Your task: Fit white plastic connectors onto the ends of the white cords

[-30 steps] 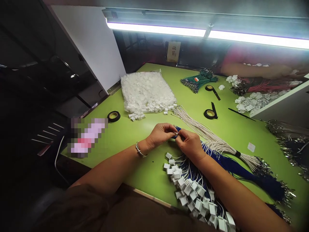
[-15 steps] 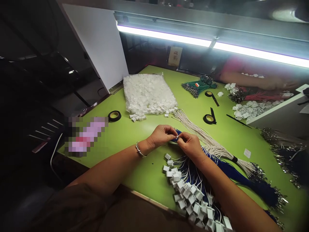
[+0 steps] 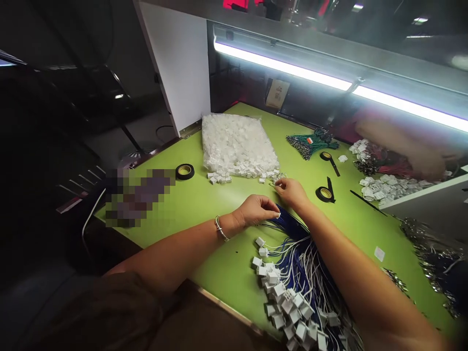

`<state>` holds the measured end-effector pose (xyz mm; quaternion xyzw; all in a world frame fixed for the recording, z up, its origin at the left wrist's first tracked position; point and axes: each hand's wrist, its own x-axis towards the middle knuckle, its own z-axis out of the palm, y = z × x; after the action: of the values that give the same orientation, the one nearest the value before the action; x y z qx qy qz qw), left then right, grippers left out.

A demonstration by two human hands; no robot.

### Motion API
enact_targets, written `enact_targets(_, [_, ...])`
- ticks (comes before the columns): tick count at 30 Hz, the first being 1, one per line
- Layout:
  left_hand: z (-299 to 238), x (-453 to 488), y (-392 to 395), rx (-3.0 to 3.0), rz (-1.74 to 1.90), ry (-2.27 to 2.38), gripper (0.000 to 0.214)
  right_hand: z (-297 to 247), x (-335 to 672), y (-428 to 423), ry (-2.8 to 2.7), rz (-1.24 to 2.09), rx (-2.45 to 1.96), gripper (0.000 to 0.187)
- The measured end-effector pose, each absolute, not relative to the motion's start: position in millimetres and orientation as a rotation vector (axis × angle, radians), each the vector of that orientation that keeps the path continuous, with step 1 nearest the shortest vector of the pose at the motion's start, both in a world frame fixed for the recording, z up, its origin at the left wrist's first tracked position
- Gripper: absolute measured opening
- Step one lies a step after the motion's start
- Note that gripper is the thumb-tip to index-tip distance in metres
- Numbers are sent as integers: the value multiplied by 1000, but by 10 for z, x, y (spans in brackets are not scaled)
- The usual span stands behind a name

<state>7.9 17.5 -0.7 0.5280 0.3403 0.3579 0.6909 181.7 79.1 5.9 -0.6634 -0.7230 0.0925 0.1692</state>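
Observation:
My left hand (image 3: 259,210) is closed in a pinch, with a small white connector (image 3: 278,215) at its fingertips. Just beyond it, my right hand (image 3: 291,191) has its fingers closed at the tips of the white wires (image 3: 280,176); my right forearm hides most of that bundle. Between and below the hands runs a bundle of blue wires (image 3: 288,223). Nearer to me lies a heap of finished-looking leads, blue and white, ending in white connector housings (image 3: 288,302).
A clear plastic bag of white housings (image 3: 237,141) lies at the back, with loose housings (image 3: 219,178) before it. Black tape rolls (image 3: 185,171) sit on the green table (image 3: 161,195). Green wires (image 3: 310,144) lie farther back. At the right, another person's arm (image 3: 402,136) reaches over red wires.
My right hand has left the left hand and moved forward to the white wire tips. My left hand keeps its pinch on the white connector. The view has shifted a little.

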Motion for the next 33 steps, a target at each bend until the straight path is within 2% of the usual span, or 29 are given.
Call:
enact_targets(6, [12,53,172,1085,780,731,23,69,1706,714,-2028,84,-1817,14])
enact_targets(12, [30,68,124,848,774,683,29,356,1902,134,-1692,678,-1570,11])
enact_targets(15, [31,87,116,758,744,672,28,360,1915,-191,-1563,809,-1509,13])
enact_targets(27, [4,84,133,750,709,593,25,118,1770,-406,-1771,316,-1540,5])
enact_targets(33, [-14,112,107,983,767,630,28,107,1792,-453,-1985,-2,-1506,7])
